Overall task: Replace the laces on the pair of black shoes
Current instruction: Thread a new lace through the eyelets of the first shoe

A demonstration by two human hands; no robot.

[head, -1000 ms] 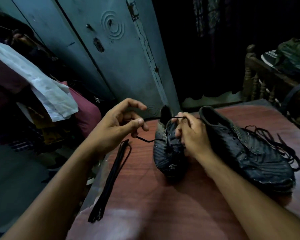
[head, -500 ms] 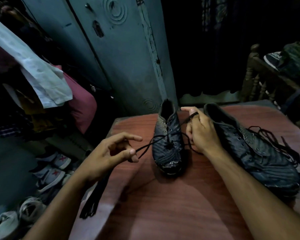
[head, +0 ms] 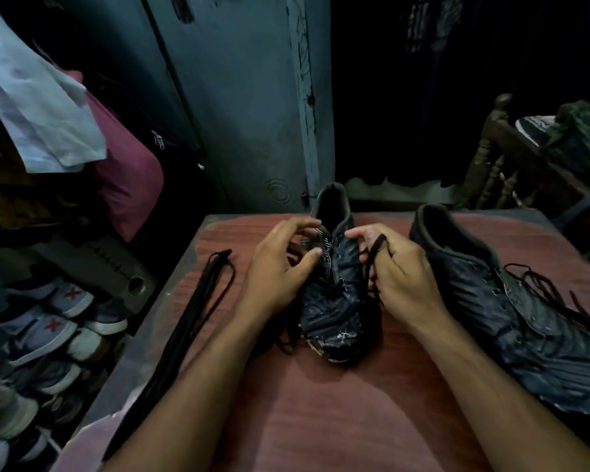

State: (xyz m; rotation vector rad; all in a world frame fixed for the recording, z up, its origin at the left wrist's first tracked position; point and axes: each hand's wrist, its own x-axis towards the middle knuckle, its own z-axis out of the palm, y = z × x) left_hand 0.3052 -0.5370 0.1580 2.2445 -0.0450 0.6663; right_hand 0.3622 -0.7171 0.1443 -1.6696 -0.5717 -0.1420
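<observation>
on the reddish wooden table (head: 321, 420), near its far edge, the smaller-looking black shoe (head: 334, 301) stood with its toe toward the person and its open collar pointing away. a black lace (head: 372, 257) ran from its eyelets up over the fingers of the right hand (head: 399, 270), which was curled around it and pinched it just beside the shoe's right flank. the left hand (head: 276, 267) sat against the shoe's left side, thumb and fingers bent toward the tongue; whether it pinched a lace end or only touched the upper could not be told, since the fingers hid that spot. some loose lace trailed out from under the left wrist near the toe.

just right of the right hand lay the second black shoe (head: 525, 311), also toe toward the person, with a tangle of dark old laces (head: 552, 294) spilling over its upper and right side. well to the left of the first shoe, a bundle of folded black laces (head: 198, 311) lay stretched along the table's left edge.

beyond the table stood a blue-grey metal door (head: 246, 97). off the left edge, pale sneakers (head: 55, 321) were heaped on the floor, with a white cloth (head: 41, 107) and a maroon bag (head: 126, 178) hanging above them. at far right stood a carved wooden chair (head: 498, 158).
</observation>
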